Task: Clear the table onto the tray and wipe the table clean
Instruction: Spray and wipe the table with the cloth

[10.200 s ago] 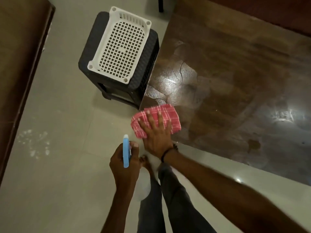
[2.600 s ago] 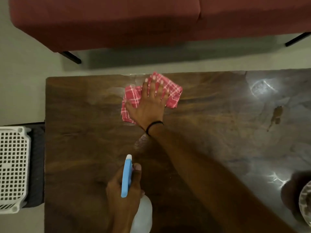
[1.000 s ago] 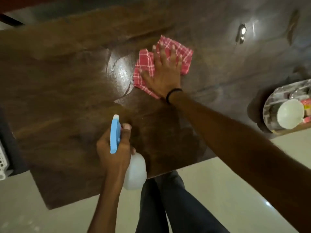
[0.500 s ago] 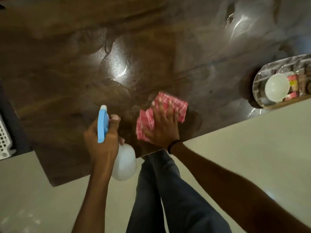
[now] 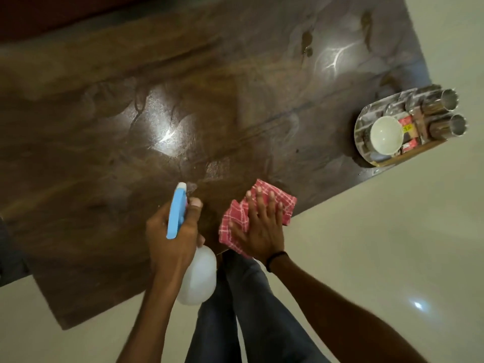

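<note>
A person's left hand grips a spray bottle at the neck, fingers curled round it, one fingertip showing beside the blue head; the bare forearm rises from the lower frame. Just right of it, the right hand lies flat, fingers straight and spread, pressing a red checked cloth. A black band circles that wrist.

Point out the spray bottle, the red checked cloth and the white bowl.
spray bottle [image 5: 200,279]: head view, on its white body.
red checked cloth [image 5: 287,204]: head view, on its far right corner.
white bowl [image 5: 386,134]: head view, on the inside of its bottom.
</note>
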Motion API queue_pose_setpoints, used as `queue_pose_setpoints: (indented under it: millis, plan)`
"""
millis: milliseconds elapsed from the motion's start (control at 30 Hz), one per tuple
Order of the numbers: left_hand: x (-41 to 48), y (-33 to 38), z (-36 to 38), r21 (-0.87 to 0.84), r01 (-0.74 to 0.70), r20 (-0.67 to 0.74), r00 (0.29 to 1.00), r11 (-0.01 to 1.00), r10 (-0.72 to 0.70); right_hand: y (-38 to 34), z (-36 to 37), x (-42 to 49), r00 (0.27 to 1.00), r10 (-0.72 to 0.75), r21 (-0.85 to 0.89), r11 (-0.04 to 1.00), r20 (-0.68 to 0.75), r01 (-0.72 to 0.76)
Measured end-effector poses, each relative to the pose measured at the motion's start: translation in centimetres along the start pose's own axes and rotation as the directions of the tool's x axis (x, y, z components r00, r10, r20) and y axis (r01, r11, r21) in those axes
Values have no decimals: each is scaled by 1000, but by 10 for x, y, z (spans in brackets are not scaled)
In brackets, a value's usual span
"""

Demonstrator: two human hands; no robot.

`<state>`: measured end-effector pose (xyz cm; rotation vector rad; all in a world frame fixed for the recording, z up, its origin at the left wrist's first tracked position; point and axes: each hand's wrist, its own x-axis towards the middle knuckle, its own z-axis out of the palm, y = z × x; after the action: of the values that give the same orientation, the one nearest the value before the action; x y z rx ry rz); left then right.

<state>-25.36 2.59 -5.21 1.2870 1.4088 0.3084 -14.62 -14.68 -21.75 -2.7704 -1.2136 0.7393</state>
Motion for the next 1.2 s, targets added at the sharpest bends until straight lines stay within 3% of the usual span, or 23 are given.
queue_pose_setpoints:
  millis: [100,367,600,867,1100,1200]
  plan:
    - [6,-3,21,49,13,100,995,999,-18,16,-11,16,995,92,16,996,-41,-91]
    - [8,-8,80,269,3,294,952,963,-85,16,0,18,972,181,109,980,-150,-166]
    - [4,-8,89,331,-34,215,976,943,-41,14,-5,19,968,211,135,972,-135,-192]
    - [14,-2,87,326,30,167,982,945,-89,31,-7,24,962,244,135,964,-122,-228]
    - [22,-8,89,261,49,75,995,964,-71,56,-63,141,930,334,128,940,-156,-317]
    - [24,-3,93,236,65,79,993,969,-86,59,-47,97,980,162,33,987,-112,-159]
